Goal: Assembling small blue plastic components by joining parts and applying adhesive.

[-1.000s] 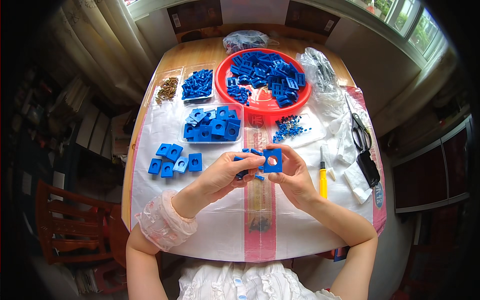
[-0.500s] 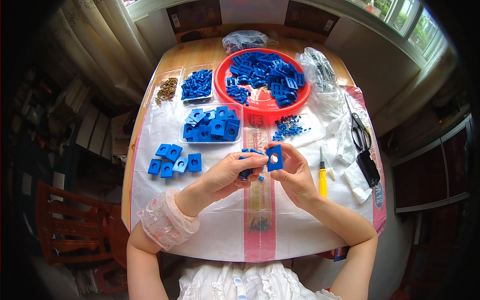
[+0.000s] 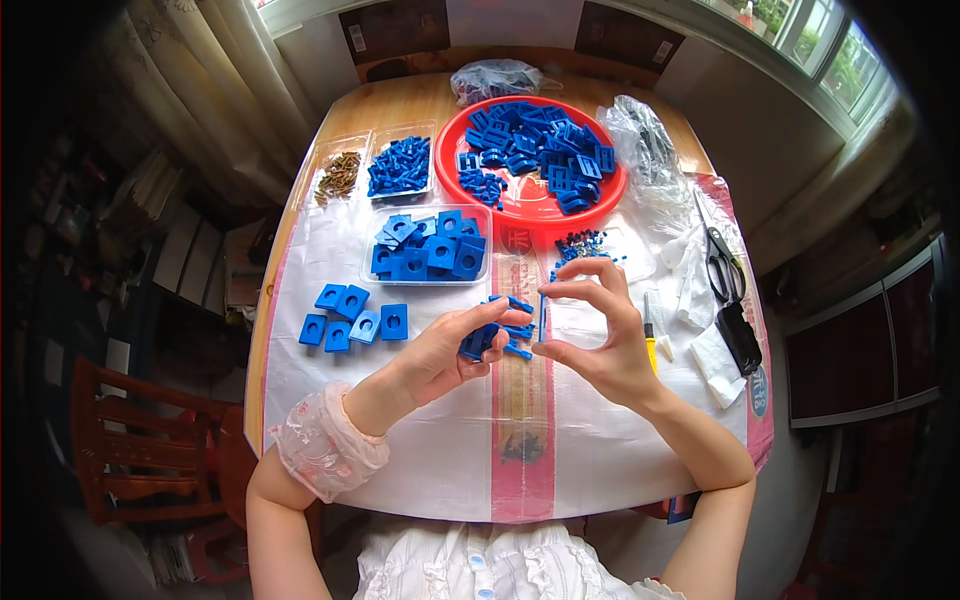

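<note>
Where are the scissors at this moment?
In the head view, the scissors lie on the right side of the table, farther right than the right hand and just beyond the long black object.

The table (image 3: 420, 100) lay bright in daylight from the window (image 3: 850, 70) beyond its far-right corner; around it, dim edges bowed.

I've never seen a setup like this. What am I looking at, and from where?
There is no machine here, just a person's two bare hands. The view comes from a wide fisheye camera worn on the head, looking down, so straight edges bend. The right hand holds a blue plate, seen edge-on; the left hand holds a blue piece, partly hidden. On the covered table lie a red basin of blue parts, loose blue plates with holes, scissors and a yellow-handled tool.
</note>
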### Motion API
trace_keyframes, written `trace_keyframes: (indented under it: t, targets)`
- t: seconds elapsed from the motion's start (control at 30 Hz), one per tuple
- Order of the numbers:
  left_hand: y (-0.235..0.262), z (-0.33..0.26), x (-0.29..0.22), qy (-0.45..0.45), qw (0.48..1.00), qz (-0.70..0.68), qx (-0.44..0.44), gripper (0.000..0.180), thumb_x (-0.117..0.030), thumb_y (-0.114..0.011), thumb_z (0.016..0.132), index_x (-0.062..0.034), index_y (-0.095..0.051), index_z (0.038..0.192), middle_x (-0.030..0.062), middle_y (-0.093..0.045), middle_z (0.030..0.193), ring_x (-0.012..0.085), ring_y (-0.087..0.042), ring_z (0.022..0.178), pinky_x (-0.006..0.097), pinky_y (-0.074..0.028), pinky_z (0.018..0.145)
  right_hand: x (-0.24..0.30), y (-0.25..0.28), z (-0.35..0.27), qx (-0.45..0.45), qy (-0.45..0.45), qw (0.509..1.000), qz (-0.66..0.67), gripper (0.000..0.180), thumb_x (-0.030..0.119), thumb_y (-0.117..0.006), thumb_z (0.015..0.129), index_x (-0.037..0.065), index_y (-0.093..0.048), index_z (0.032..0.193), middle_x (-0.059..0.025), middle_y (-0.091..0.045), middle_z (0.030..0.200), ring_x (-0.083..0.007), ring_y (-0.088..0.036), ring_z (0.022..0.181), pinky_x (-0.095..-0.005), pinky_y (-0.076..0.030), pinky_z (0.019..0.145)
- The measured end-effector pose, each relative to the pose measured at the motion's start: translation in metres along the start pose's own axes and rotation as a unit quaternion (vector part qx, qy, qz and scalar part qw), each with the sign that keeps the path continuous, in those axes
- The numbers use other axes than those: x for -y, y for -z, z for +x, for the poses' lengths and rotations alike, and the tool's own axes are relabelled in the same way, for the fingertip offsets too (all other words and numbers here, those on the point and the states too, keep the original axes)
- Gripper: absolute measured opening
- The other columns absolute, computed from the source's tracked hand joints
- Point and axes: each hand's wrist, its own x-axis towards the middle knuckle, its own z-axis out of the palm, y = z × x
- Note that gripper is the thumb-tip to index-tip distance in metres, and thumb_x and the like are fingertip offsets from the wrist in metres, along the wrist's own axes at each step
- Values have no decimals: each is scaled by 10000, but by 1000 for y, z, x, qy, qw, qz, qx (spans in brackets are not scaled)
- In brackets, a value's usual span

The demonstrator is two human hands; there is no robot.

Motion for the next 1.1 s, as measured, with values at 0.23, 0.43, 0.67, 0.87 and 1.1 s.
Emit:
trace_keyframes:
  t: [0.23, 0.43, 0.67, 0.87, 1.1]
  targets:
    - [1, -5, 11, 11, 998, 49, 29, 464, -383, -671, 910, -25, -585, 1193, -48, -491, 747, 39, -418, 655, 179, -348, 592, 29, 6, -1, 34, 52, 971, -232, 373, 98, -812, 645, 103, -662, 986, -108, -497, 1200, -338, -413, 1244, -454, -376, 999]
    - [-7, -3, 20, 44, 996, 50, 60, 390, -339, -684, 917, -103, -636, 1223, -79, -498, 792, 19, -437, 710, 166, -355, 615, 47, 16, -5, 58, 55, 945, -316, 310, 64, -762, 670, 66, -657, 962, -134, -491, 1218, -334, -399, 1283, -461, -365, 981]
    - [-16, 10, 26, 50, 988, 45, 141, 418, -361, -654, 935, -99, -591, 1254, -67, -434, 746, 35, -359, 637, 197, -301, 562, 63, 28, -8, 93, 54, 949, -298, 321, 25, -742, 640, 32, -650, 948, -151, -484, 1232, -342, -377, 1304, -466, -362, 968]
    - [-19, 15, 30, 69, 982, 25, 174, 402, -360, -657, 930, -87, -587, 1217, -59, -419, 726, 36, -360, 633, 193, -294, 548, 68, 33, -10, 117, 42, 951, -282, 349, 24, -740, 627, 36, -645, 963, -162, -467, 1244, -351, -370, 1310, -469, -364, 974]
    - [-20, 16, 33, 65, 978, 5, 197, 479, -369, -679, 906, -79, -561, 1270, -64, -405, 705, 18, -346, 588, 165, -241, 492, 72, 37, -9, 133, 38, 959, -249, 363, 49, -763, 652, 54, -643, 994, -152, -467, 1236, -363, -364, 1315, -474, -364, 997]
